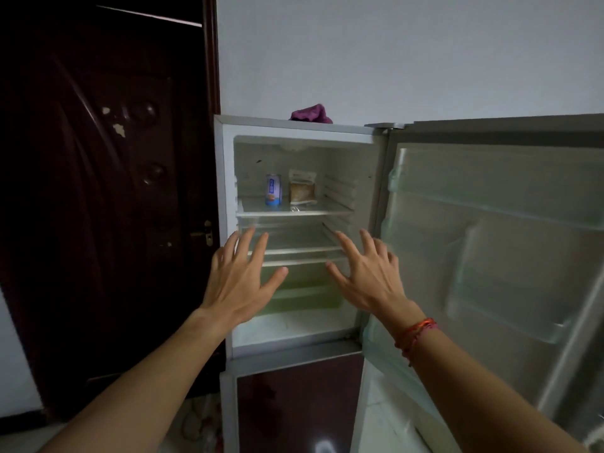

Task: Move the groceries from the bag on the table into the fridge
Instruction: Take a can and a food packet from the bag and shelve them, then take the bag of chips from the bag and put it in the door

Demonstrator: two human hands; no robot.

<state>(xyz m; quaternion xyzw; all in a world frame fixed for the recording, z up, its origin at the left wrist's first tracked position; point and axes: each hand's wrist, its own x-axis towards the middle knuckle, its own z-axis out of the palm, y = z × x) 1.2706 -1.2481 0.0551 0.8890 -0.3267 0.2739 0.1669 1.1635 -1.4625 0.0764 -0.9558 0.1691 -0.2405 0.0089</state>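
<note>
I held both hands up before the open fridge (pixel 225 197), neither of them gripping anything. My left hand (pixel 243 279) had its fingers straight and spread, its back toward me, in front of the left side of the lower glass shelves. My right hand (pixel 369 279) was spread the same way in front of their right side, with a red string bracelet (pixel 415 335) round the wrist. The two hands were apart, with the pale green drawer (pixel 300 294) showing between them. On the top shelf (pixel 327 211) a blue and white can (pixel 274 189) stood upright, left of the middle and toward the back edge. Just beside it on the right a clear packet (pixel 302 190) of something brownish stood upright near the back wall; I could not tell whether they touched. The upper fridge door (pixel 490 243) hung wide open at the right. The lower door (pixel 300 407), with a dark red panel, was shut. A purple cloth (pixel 310 114) lay on top of the fridge near its back edge, and a dark brown room door (pixel 98 191) stood to the left.
</note>
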